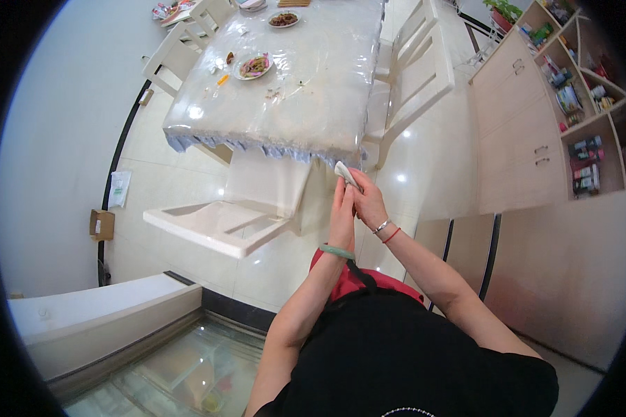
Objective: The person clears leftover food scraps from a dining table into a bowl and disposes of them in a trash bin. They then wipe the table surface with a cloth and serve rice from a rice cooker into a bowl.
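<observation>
Both my hands are together in front of me, just short of the table's near edge. Between their fingertips is a small white folded wad, cloth or paper; I cannot tell which. My right hand, with a silver bracelet and a red string at the wrist, is closed round its lower part. My left hand, below a green bangle, presses against the right with its fingers closed at the wad. The palms and part of the fingers are hidden. Ahead stands a dining table under a shiny clear cover with a ruffled edge.
On the table are a plate of food, another plate of dark food and scattered crumbs. A white chair lies between me and the table's left end. White chairs line the right side. A shelved cabinet stands right; a glass door is lower left.
</observation>
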`<state>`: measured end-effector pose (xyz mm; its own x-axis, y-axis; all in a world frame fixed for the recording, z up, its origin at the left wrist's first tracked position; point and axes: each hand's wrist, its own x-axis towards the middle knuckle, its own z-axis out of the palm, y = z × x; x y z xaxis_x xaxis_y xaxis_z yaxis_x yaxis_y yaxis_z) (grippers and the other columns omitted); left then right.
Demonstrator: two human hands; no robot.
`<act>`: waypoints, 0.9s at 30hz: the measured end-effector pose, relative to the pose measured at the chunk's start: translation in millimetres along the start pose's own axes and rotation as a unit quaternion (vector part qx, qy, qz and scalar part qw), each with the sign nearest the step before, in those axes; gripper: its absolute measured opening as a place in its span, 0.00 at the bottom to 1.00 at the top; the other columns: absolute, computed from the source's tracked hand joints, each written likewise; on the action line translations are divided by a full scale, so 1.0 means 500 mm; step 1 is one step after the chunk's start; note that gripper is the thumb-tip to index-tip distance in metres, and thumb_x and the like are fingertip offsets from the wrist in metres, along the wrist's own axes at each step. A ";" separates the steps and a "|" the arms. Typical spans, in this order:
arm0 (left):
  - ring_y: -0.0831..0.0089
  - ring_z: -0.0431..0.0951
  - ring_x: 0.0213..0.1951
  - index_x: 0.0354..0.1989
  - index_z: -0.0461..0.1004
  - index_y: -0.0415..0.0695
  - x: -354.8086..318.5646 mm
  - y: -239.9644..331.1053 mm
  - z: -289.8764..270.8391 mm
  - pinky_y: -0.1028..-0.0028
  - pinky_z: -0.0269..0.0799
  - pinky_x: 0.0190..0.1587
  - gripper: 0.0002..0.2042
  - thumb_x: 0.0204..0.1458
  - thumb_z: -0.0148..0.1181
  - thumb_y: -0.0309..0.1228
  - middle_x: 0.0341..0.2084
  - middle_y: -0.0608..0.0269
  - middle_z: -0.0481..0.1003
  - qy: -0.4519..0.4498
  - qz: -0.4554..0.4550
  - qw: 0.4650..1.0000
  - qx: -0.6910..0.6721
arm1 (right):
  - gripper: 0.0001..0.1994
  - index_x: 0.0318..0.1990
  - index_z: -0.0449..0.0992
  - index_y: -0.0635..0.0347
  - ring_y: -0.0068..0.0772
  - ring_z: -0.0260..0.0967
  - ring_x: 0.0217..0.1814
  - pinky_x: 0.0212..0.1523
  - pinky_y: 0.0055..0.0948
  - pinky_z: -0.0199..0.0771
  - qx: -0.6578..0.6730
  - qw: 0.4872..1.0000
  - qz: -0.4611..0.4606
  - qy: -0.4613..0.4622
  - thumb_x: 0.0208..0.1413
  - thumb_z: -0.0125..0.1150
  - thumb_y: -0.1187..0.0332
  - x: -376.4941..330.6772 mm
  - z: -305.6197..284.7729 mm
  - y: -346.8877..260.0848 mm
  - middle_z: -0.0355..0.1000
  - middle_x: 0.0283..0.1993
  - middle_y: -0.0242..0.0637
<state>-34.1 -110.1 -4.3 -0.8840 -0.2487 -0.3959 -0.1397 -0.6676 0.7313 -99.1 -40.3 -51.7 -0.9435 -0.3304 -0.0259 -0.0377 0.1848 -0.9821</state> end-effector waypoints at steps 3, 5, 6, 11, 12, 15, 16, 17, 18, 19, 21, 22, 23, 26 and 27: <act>0.69 0.51 0.68 0.70 0.43 0.42 0.092 -0.004 0.008 0.70 0.47 0.67 0.30 0.64 0.45 0.40 0.68 0.59 0.50 -0.007 -0.007 1.000 -0.004 | 0.18 0.54 0.70 0.66 0.43 0.68 0.55 0.56 0.31 0.66 0.040 0.999 0.029 0.003 0.55 0.50 0.72 0.087 -0.012 0.032 0.69 0.56 0.46; 0.69 0.51 0.68 0.70 0.43 0.42 0.152 -0.001 0.012 0.70 0.47 0.67 0.31 0.64 0.46 0.40 0.68 0.59 0.51 -0.005 -0.014 1.000 0.001 | 0.18 0.54 0.70 0.66 0.43 0.68 0.55 0.55 0.32 0.66 0.014 1.000 0.009 0.001 0.55 0.51 0.72 0.143 -0.015 0.042 0.69 0.56 0.47; 0.69 0.51 0.68 0.70 0.43 0.41 0.182 0.000 0.018 0.70 0.48 0.67 0.31 0.64 0.46 0.40 0.68 0.59 0.51 0.000 -0.023 1.000 0.004 | 0.18 0.53 0.70 0.66 0.43 0.68 0.55 0.55 0.32 0.66 0.001 1.000 -0.001 0.002 0.54 0.51 0.73 0.170 -0.018 0.048 0.69 0.56 0.47; 0.69 0.52 0.68 0.70 0.44 0.41 0.356 0.011 0.053 0.71 0.48 0.66 0.31 0.63 0.47 0.39 0.68 0.57 0.52 -0.008 -0.051 0.999 -0.008 | 0.19 0.55 0.70 0.65 0.43 0.68 0.54 0.54 0.33 0.67 -0.120 0.990 -0.076 0.016 0.53 0.52 0.73 0.322 -0.048 0.099 0.70 0.54 0.46; 0.70 0.52 0.67 0.70 0.45 0.41 0.389 0.013 0.065 0.72 0.48 0.66 0.31 0.63 0.47 0.39 0.68 0.57 0.52 -0.013 -0.044 0.999 0.000 | 0.20 0.55 0.70 0.65 0.42 0.68 0.53 0.53 0.34 0.67 -0.134 0.987 -0.089 0.026 0.53 0.52 0.73 0.352 -0.054 0.105 0.70 0.54 0.45; 0.70 0.54 0.67 0.70 0.47 0.40 0.472 0.011 0.089 0.72 0.50 0.66 0.29 0.63 0.47 0.38 0.67 0.57 0.53 -0.033 -0.038 0.998 0.030 | 0.20 0.56 0.69 0.63 0.41 0.69 0.52 0.52 0.33 0.68 0.001 0.999 0.015 0.029 0.53 0.53 0.73 0.432 -0.085 0.097 0.71 0.52 0.44; 0.70 0.54 0.66 0.69 0.47 0.41 0.493 0.032 0.113 0.72 0.51 0.65 0.29 0.64 0.46 0.37 0.67 0.59 0.53 -0.034 -0.030 0.998 0.039 | 0.21 0.56 0.69 0.62 0.39 0.69 0.52 0.52 0.33 0.69 0.013 0.998 0.052 0.028 0.53 0.55 0.73 0.463 -0.096 0.086 0.71 0.52 0.44; 0.71 0.55 0.66 0.69 0.48 0.41 0.518 0.048 0.130 0.72 0.52 0.65 0.28 0.64 0.46 0.36 0.67 0.60 0.54 -0.034 -0.022 0.998 0.047 | 0.20 0.56 0.69 0.62 0.40 0.69 0.52 0.52 0.33 0.69 0.009 0.998 0.054 0.044 0.53 0.55 0.73 0.492 -0.103 0.094 0.71 0.52 0.45; 0.70 0.54 0.67 0.69 0.48 0.41 0.545 0.058 0.137 0.72 0.51 0.66 0.28 0.64 0.47 0.37 0.67 0.59 0.53 -0.052 -0.022 0.998 0.033 | 0.20 0.56 0.69 0.62 0.40 0.69 0.52 0.52 0.33 0.69 0.004 0.997 0.057 0.058 0.54 0.55 0.73 0.522 -0.106 0.108 0.71 0.52 0.45; 0.70 0.53 0.67 0.69 0.48 0.42 0.575 0.069 0.145 0.72 0.50 0.66 0.28 0.63 0.47 0.37 0.67 0.59 0.53 -0.053 -0.016 0.998 0.036 | 0.20 0.56 0.70 0.62 0.40 0.69 0.52 0.52 0.32 0.68 -0.005 0.996 0.057 0.068 0.54 0.56 0.73 0.556 -0.108 0.104 0.71 0.52 0.46; 0.70 0.53 0.68 0.70 0.47 0.42 0.635 0.091 0.158 0.72 0.50 0.66 0.29 0.63 0.47 0.37 0.67 0.59 0.53 -0.053 0.000 0.998 0.039 | 0.18 0.54 0.71 0.62 0.40 0.69 0.54 0.54 0.33 0.68 -0.012 0.998 0.039 0.047 0.54 0.57 0.72 0.628 -0.115 0.095 0.70 0.55 0.44; 0.69 0.52 0.68 0.70 0.47 0.42 0.668 0.098 0.160 0.71 0.49 0.67 0.29 0.63 0.48 0.37 0.68 0.59 0.52 -0.059 0.005 0.997 0.046 | 0.18 0.54 0.71 0.63 0.40 0.68 0.54 0.54 0.33 0.68 -0.007 0.999 0.018 0.038 0.55 0.57 0.72 0.668 -0.119 0.099 0.69 0.56 0.44; 0.69 0.51 0.68 0.70 0.47 0.43 0.703 0.104 0.161 0.71 0.48 0.67 0.30 0.63 0.48 0.37 0.68 0.59 0.52 -0.064 0.011 0.996 0.054 | 0.18 0.53 0.72 0.63 0.40 0.68 0.55 0.54 0.33 0.68 -0.003 1.000 -0.002 0.028 0.55 0.58 0.72 0.708 -0.120 0.102 0.69 0.57 0.44; 0.68 0.49 0.69 0.70 0.46 0.43 0.812 0.129 0.162 0.69 0.46 0.68 0.31 0.62 0.49 0.38 0.68 0.57 0.51 -0.056 0.056 0.991 0.104 | 0.17 0.53 0.72 0.63 0.39 0.67 0.56 0.55 0.32 0.69 -0.072 0.996 -0.046 -0.001 0.54 0.58 0.74 0.837 -0.111 0.103 0.67 0.59 0.42; 0.67 0.48 0.69 0.70 0.46 0.43 0.852 0.139 0.162 0.69 0.46 0.68 0.31 0.62 0.49 0.38 0.68 0.56 0.50 -0.050 0.074 0.988 0.125 | 0.18 0.55 0.71 0.63 0.35 0.66 0.57 0.55 0.30 0.69 -0.096 0.993 -0.065 -0.022 0.55 0.57 0.74 0.880 -0.108 0.099 0.66 0.59 0.40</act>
<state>-456.5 -205.3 -77.1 -0.9409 -0.2519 -0.2263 -0.1002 -0.4311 0.8967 -533.8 -126.2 -101.7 -0.9117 -0.4017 0.0861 -0.2236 0.3093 -0.9243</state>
